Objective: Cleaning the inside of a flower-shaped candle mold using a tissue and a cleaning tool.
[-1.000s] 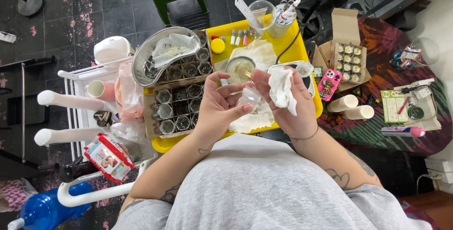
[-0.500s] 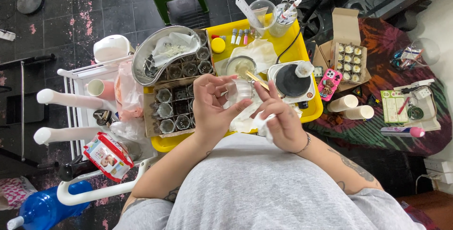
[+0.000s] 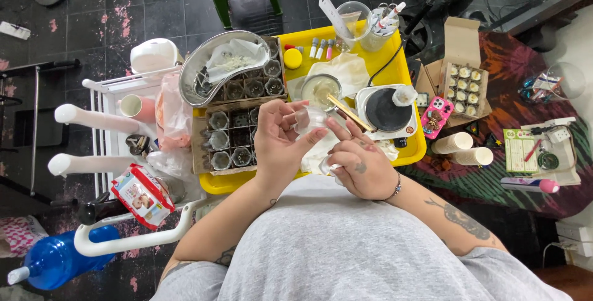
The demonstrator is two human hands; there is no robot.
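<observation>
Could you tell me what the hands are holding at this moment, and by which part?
The left hand grips a small clear jar by its side; the right hand clutches a white tissue.

Ahead of both hands, the pot [image 3: 320, 90] and hotplate [image 3: 384, 109] block the tray [image 3: 404, 153]; the jar crate [image 3: 231, 134] crowds the left.

One camera only, worn on my head, aimed almost straight down. My grey-shirted torso [image 3: 346, 245] fills the bottom edge of the frame; my forearms run up from it to my left hand [image 3: 281, 143] and right hand [image 3: 361, 162] near centre. The view is close to the hands yet wide enough to take in the whole yellow tray [image 3: 404, 82] and the dark tiled floor [image 3: 123, 4] beyond it. No second view exists, so no area is shared.
</observation>
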